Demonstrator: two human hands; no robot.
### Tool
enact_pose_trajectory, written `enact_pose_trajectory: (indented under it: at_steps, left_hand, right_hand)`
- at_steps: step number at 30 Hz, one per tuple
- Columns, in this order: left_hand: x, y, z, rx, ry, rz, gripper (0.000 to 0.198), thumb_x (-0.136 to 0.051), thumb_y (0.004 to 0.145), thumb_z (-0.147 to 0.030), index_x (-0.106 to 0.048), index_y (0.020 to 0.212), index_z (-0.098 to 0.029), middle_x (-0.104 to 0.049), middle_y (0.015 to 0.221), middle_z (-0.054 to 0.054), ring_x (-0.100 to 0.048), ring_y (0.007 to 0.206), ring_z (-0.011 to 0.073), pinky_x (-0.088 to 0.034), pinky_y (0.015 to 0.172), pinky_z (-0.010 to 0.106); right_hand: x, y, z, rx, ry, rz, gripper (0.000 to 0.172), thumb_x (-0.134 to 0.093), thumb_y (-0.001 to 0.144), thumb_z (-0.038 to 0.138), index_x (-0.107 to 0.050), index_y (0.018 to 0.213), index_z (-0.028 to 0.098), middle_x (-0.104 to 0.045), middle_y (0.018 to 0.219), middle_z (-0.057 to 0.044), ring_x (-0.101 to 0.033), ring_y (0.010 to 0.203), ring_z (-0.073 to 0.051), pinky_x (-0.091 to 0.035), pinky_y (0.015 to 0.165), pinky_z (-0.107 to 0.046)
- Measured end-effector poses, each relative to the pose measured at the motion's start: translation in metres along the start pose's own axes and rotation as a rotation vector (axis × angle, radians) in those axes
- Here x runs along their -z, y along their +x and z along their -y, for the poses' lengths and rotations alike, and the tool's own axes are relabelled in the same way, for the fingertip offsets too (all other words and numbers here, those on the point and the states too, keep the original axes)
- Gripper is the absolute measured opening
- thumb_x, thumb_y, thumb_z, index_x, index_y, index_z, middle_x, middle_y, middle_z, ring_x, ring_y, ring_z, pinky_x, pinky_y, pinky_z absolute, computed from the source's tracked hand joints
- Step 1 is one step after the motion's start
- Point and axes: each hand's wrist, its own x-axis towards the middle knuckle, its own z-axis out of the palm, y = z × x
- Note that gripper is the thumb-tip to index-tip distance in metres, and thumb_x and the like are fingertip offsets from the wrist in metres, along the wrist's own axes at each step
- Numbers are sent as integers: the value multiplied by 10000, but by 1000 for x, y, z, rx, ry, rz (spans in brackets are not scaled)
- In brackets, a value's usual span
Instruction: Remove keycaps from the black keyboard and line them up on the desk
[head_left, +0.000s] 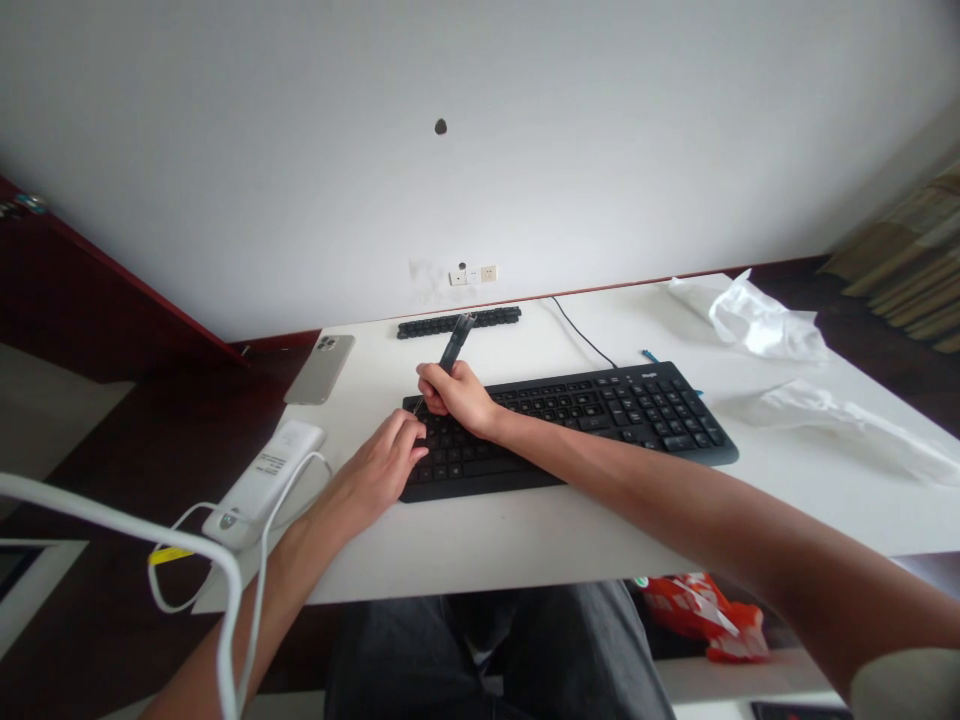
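A black keyboard (510, 467) lies on the white table. My right hand (459, 392) is closed around the dark, see-through handle of a screwdriver (456, 342). Its thin metal shaft slants down to the keys at the keyboard's upper left corner. Beside the shaft, my left hand (384, 455) has its fingers bent over the keyboard's left end, gripping it there. The fingertips and the tool's tip meet closely, so the exact contact is hidden. My right forearm crosses over the keyboard's middle and covers some keys.
Behind the keyboard lies a row of loose black keycaps (495, 317). A phone (321, 368) and a white power strip (264, 482) with cables are at left. Clear plastic bags (765, 318) spread at right. Below the table edge is a red bag (701, 610).
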Motion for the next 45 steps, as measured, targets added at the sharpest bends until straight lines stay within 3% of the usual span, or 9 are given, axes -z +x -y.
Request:
enact_pose_trajectory:
  at_steps: [9, 19, 26, 29, 35, 40, 42, 45]
  left_hand:
    - [9, 4, -3, -39, 138, 89, 145, -401, 1087, -242, -535, 1105, -188, -575, 1115, 106, -650, 986, 265, -574, 886, 436]
    - [4, 4, 5, -73, 237, 94, 155, -402, 1095, -259, -538, 1059, -194, -590, 1079, 104, -645, 986, 274, -543, 836, 403]
    - [15, 3, 2, -40, 32, 100, 171, -392, 1100, -240, -528, 998, -222, -587, 966, 40, -629, 896, 220, -504, 821, 364]
    - [17, -1, 0, 31, -134, 3, 144, -450, 1087, -260, -572, 1019, -224, -619, 999, 39, -635, 916, 203, -513, 838, 343]
    - [11, -6, 7, 321, -479, -382, 192, -614, 1011, -356, -757, 1083, -250, -679, 1110, 57, -686, 1010, 200, -577, 824, 297]
    - [8, 12, 17, 450, -649, -489, 341, -638, 970, -383, -714, 1264, -227, -720, 1143, 72, -716, 983, 205, -601, 945, 376]
    - [8, 24, 23, 463, -705, -524, 327, -677, 931, -379, -693, 1211, -212, -728, 1064, 63, -715, 953, 206, -619, 908, 379]
    - [5, 49, 33, 467, -801, -554, 214, -728, 867, -380, -687, 958, -190, -722, 987, 55, -711, 925, 204, -639, 849, 362]
  right_hand:
    - [0, 1, -1, 8, 36, 1, 406, -573, 926, 315, -435, 558, 211, -326, 480, 74, -274, 455, -67, -227, 450, -228]
    - [-1, 2, -1, 7, 60, 5, 403, -570, 919, 303, -438, 550, 208, -325, 478, 74, -272, 448, -61, -211, 448, -230]
    - [1, 3, -3, 15, 76, 10, 394, -581, 912, 306, -451, 553, 206, -338, 479, 72, -278, 443, -61, -209, 448, -234]
    - [2, 4, -5, 20, 90, 1, 386, -592, 903, 317, -458, 559, 206, -338, 482, 72, -274, 441, -61, -203, 447, -236]
    - [2, 6, -6, 18, 113, -15, 367, -621, 881, 342, -470, 574, 206, -334, 480, 76, -276, 435, -61, -189, 447, -237]
    - [3, 7, -8, 29, 149, -64, 365, -615, 882, 352, -482, 576, 204, -323, 464, 79, -279, 428, -62, -194, 446, -237]
    - [3, 7, -9, 38, 165, -93, 363, -620, 879, 357, -486, 579, 205, -335, 468, 75, -281, 427, -63, -193, 443, -240]
    - [3, 8, -10, 69, 187, -153, 359, -616, 882, 359, -490, 582, 207, -344, 475, 71, -284, 428, -66, -195, 441, -244]
